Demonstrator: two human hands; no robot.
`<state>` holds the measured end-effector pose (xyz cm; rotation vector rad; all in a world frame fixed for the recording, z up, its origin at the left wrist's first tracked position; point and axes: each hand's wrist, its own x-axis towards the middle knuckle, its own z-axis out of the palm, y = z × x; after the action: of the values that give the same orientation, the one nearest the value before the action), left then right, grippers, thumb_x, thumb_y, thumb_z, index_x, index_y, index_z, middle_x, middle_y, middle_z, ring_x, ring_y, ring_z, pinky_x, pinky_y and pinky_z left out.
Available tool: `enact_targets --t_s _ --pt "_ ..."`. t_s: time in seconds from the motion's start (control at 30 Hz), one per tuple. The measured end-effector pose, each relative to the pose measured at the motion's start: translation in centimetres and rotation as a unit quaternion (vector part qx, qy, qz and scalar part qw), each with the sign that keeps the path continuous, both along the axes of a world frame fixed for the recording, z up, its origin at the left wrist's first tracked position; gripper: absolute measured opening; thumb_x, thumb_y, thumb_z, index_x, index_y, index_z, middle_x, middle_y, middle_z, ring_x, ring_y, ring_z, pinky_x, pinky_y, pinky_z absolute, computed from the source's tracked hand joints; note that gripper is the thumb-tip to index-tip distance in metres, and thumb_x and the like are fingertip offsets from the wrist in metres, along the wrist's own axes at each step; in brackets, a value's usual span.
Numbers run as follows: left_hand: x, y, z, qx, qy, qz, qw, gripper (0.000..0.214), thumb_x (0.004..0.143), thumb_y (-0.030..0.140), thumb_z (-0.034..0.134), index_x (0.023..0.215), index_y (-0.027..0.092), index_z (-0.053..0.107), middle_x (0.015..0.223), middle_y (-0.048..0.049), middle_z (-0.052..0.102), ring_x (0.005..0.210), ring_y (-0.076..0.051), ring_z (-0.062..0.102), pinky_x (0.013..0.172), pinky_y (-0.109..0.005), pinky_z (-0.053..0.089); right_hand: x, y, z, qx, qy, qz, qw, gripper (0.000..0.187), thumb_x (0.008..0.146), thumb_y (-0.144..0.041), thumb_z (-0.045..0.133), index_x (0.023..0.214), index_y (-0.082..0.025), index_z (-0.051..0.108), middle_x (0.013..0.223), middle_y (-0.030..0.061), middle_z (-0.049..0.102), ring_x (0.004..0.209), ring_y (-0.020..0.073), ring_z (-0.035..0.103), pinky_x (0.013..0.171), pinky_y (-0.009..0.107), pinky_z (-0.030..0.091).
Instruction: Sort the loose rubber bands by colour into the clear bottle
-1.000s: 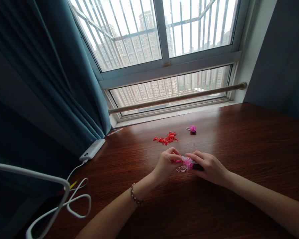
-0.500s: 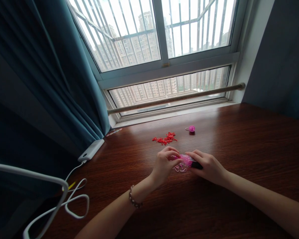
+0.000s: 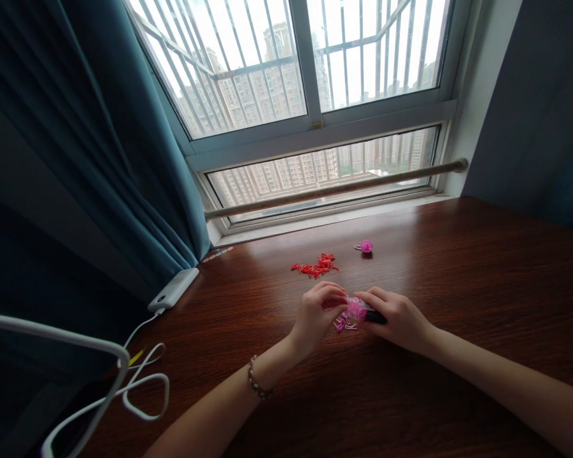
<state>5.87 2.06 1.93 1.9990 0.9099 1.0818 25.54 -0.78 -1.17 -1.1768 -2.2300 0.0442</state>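
Both hands meet over the dark wooden table (image 3: 458, 280). My left hand (image 3: 315, 316) is curled, its fingertips pinched at a small pink cluster (image 3: 354, 309) of tiny loops. My right hand (image 3: 395, 318) is closed around a dark tool whose tip (image 3: 375, 316) pokes out beside the cluster. A few loose pink loops (image 3: 342, 325) lie on the table just under the hands. A beaded bracelet (image 3: 258, 381) sits on my left wrist.
A pile of small red pieces (image 3: 316, 266) lies beyond the hands, with a small pink round object (image 3: 366, 246) to its right. A white power bank (image 3: 172, 289) and white cable (image 3: 143, 388) lie at the left by the teal curtain (image 3: 124, 146). A barred window (image 3: 310, 102) stands behind.
The hands stay together in the same spot. My left fingers have shifted slightly at the pink cluster. The view has drifted a little.
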Motion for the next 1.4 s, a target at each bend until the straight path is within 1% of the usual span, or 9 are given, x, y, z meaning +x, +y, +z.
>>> enact_targets --t_s 0.17,0.27,0.43,0.57,0.8,0.97,1.17,1.27,1.4 --pt "-0.2 0.1 0.1 0.082 0.096 0.072 0.989 0.024 0.065 0.014 0.066 0.087 0.018 0.059 0.092 -0.0028 0.054 0.079 -0.014 0.052 0.071 -0.026 0.045 -0.1 -0.2 0.2 -0.004 -0.004 0.029 1.000 0.041 0.079 -0.034 0.055 0.117 -0.020 0.048 0.095 0.0065 0.058 0.080 0.0187 0.058 0.071 0.029 0.045" --pt "-0.2 0.2 -0.3 0.040 0.128 0.086 0.987 0.026 0.062 0.015 0.066 0.086 0.017 0.055 0.082 -0.0002 0.054 0.070 -0.012 0.051 0.063 -0.023 0.042 0.0 -0.4 0.3 -0.004 -0.012 0.045 0.999 0.041 0.078 -0.033 0.055 0.117 -0.020 0.048 0.096 0.0071 0.058 0.082 0.0191 0.057 0.072 0.029 0.045" --pt "-0.2 0.3 -1.0 -0.039 0.167 0.041 0.984 0.014 0.065 0.020 0.062 0.075 0.015 0.055 0.066 0.0032 0.055 0.059 -0.010 0.048 0.053 -0.020 0.035 0.0 -0.4 0.5 0.008 -0.035 0.083 0.996 0.045 0.079 -0.039 0.054 0.118 -0.018 0.047 0.096 0.0081 0.058 0.081 0.0196 0.056 0.071 0.030 0.044" --pt "-0.1 0.3 -1.0 -0.079 0.131 0.044 0.987 0.015 0.065 0.026 0.062 0.068 0.014 0.054 0.059 0.0039 0.053 0.054 -0.008 0.046 0.048 -0.019 0.033 0.0 -0.5 0.6 0.006 -0.034 0.076 0.996 0.043 0.079 -0.038 0.054 0.117 -0.018 0.048 0.096 0.0083 0.058 0.081 0.0195 0.057 0.071 0.030 0.044" --pt "-0.1 0.3 0.1 -0.185 -0.010 0.028 0.982 0.032 0.063 0.039 0.067 0.075 0.013 0.053 0.060 0.0003 0.057 0.050 -0.010 0.053 0.045 -0.020 0.042 0.1 -0.1 0.1 0.008 -0.004 -0.001 1.000 0.041 0.079 -0.036 0.054 0.116 -0.020 0.050 0.094 0.0068 0.060 0.079 0.0189 0.059 0.070 0.029 0.045" --pt "-0.2 -0.2 0.6 -0.166 0.004 -0.014 0.986 0.030 0.076 0.041 0.055 0.079 0.011 0.060 0.057 -0.0006 0.056 0.044 -0.008 0.049 0.043 -0.018 0.040 0.1 0.0 -0.1 0.014 0.010 -0.035 0.999 0.041 0.078 -0.040 0.056 0.113 -0.019 0.052 0.094 0.0068 0.060 0.079 0.0193 0.060 0.071 0.029 0.046" --pt "-0.3 -1.1 1.6 -0.146 0.103 -0.129 0.976 0.041 0.086 0.042 0.038 0.114 0.017 0.055 0.052 0.0036 0.048 0.039 -0.005 0.039 0.039 -0.015 0.031 0.1 0.1 0.1 0.024 0.033 -0.049 0.998 0.038 0.078 -0.038 0.056 0.111 -0.020 0.052 0.095 0.0064 0.061 0.081 0.0188 0.060 0.071 0.027 0.047" --pt "-0.5 -1.1 1.8 -0.144 0.136 -0.161 0.967 0.041 0.085 0.042 0.041 0.118 0.020 0.051 0.061 0.0023 0.052 0.041 -0.004 0.040 0.039 -0.015 0.032 0.1 0.1 0.0 0.040 0.033 -0.041 0.998 0.038 0.077 -0.038 0.057 0.109 -0.019 0.053 0.091 0.0062 0.061 0.077 0.0180 0.061 0.068 0.026 0.048" --pt "-0.6 -0.6 1.4 -0.157 0.148 -0.184 0.959 0.042 0.081 0.043 0.048 0.113 0.016 0.055 0.057 0.0024 0.051 0.040 -0.004 0.042 0.037 -0.015 0.032 0.0 0.0 0.0 0.051 0.030 -0.025 0.998 0.039 0.077 -0.038 0.057 0.110 -0.019 0.053 0.090 0.0062 0.061 0.075 0.0174 0.061 0.067 0.026 0.048"
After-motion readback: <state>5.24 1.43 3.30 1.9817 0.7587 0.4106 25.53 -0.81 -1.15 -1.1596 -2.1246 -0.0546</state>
